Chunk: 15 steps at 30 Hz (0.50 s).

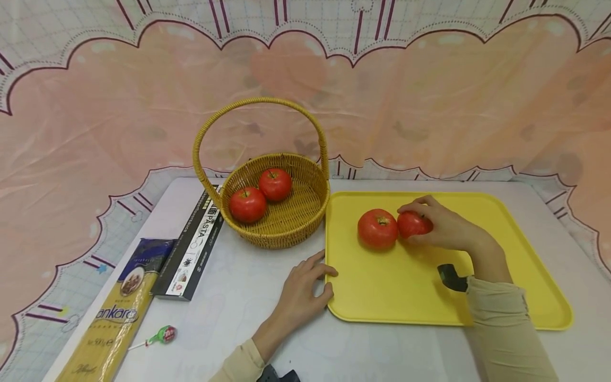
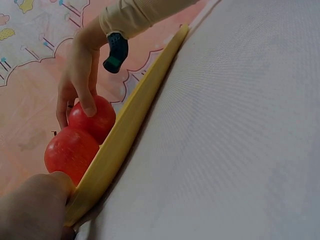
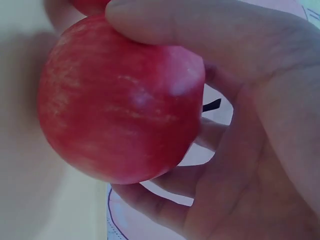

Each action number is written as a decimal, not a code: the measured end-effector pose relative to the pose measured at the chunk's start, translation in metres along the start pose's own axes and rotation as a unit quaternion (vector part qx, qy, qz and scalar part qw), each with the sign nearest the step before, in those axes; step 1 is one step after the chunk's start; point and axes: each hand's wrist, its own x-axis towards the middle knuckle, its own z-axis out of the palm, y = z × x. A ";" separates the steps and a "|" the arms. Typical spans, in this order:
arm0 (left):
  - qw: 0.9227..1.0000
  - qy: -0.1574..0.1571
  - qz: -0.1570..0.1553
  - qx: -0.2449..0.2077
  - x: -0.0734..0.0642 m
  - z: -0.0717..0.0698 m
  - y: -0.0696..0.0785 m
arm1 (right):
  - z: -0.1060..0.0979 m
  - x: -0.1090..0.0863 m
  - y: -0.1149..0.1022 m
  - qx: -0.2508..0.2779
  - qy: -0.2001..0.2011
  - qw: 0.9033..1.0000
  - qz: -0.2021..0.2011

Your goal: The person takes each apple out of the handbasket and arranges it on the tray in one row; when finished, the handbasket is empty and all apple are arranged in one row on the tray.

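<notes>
My right hand (image 1: 441, 225) curls its thumb and fingers around a red apple (image 3: 122, 100), whose dark stem points toward the palm. That apple is at the yellow tray (image 1: 382, 292), right beside another red apple (image 1: 377, 229) on it. At the tray's left edge my left hand (image 1: 305, 286) grips the rim, thumb and fingers bent over it. The left wrist view shows part of the left hand (image 2: 37, 205) at the tray's near corner, with both apples just beyond. Two more red apples (image 1: 247, 205) lie in the wicker basket (image 1: 277, 241) left of the tray.
The basket's tall arched handle (image 1: 260, 100) stands upright. Left of it lie a black-and-white pasta box (image 1: 191, 249), a yellow-and-blue pasta packet (image 1: 116, 313) and a lollipop (image 1: 167, 333). A patterned cloth (image 1: 429, 116) hangs behind the white table (image 1: 229, 318).
</notes>
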 end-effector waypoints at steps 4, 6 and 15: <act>1.000 0.000 0.000 -0.002 0.000 0.000 0.000 | 0.002 0.001 -0.001 -0.006 -0.004 1.000 0.002; 1.000 0.000 0.000 -0.002 0.000 0.000 0.000 | 0.004 0.001 -0.002 -0.008 -0.003 1.000 0.003; 1.000 0.001 0.000 0.003 0.000 0.000 0.000 | 0.006 0.003 -0.008 -0.034 0.008 0.999 0.005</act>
